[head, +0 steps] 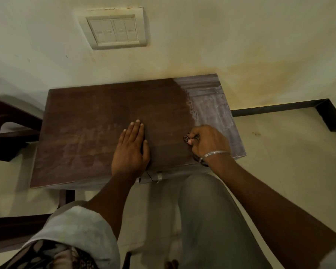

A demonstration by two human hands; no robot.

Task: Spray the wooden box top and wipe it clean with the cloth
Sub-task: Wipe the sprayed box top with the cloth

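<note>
Head view, looking down: 1 wooden box (105, 133) sits on the floor against the wall, lid approx. level. Most of its top is dark brown; 1 pale greyish strip (215, 109) runs along the right end, and there are fainter streaks left of centre. 2 hands are on the top. L hand (131, 150) lies flat, palm down, fingers straight and close together, near the front edge at about mid-width, holding nothing. R hand (208, 142) is just right of it, not touching it, fingers curled tight round 1 cloth (190, 137). Only a small spotted bit of cloth pokes out by the fingertips, w/ the fist pressed to the wood right at the border btwn dark and pale areas. 1 thin metal bangle (215, 154) on the R wrist. 1 small latch (157, 176) shows on the box front, below the L hand. 1 leg in grey trousers (211, 210) is in front of the box. On the wall above, 1 switch plate (115, 29) w/ 4 rockers. 1 dark chair (8, 129) is left of the box, close beside it. 1 black angled frame (299, 107) runs along the floor at right.
</note>
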